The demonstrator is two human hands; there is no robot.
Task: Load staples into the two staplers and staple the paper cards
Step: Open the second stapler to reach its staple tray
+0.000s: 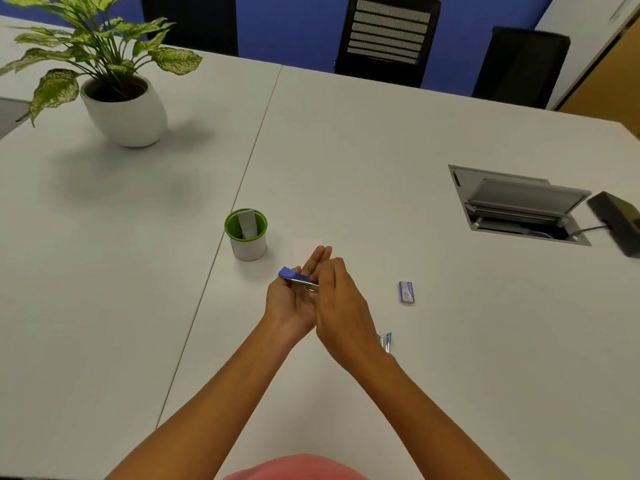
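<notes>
The small blue plastic stapler with a bright metal rail [297,278] is held up off the table, lying across the palm of the left hand [291,301]. It looks light and rigid. The metal is probably slick and the top hinged, so it is best taken by the blue body, with the rail end left free for loading.

The left hand is palm up, its fingers [320,256] straight and pointing away, cradling the stapler rather than clasping it. The right hand [341,299] comes over from the right, back to the camera, fingers curled down and pinching the metal end. The fingertips themselves are hidden. Both forearms reach forward and meet in the middle.

To the right on the white table [381,161] lies a small blue cardboard box of staples [406,292]. Just beside the right wrist, mostly hidden, is what looks like a second stapler with a light-blue tip [387,340]. Beyond the hands lies a pale paper card [306,247], and to the left stands a green-rimmed white cup [246,249] holding more cards. Further off are a potted plant in a white pot [126,112] and an open grey cable hatch [519,206].
</notes>
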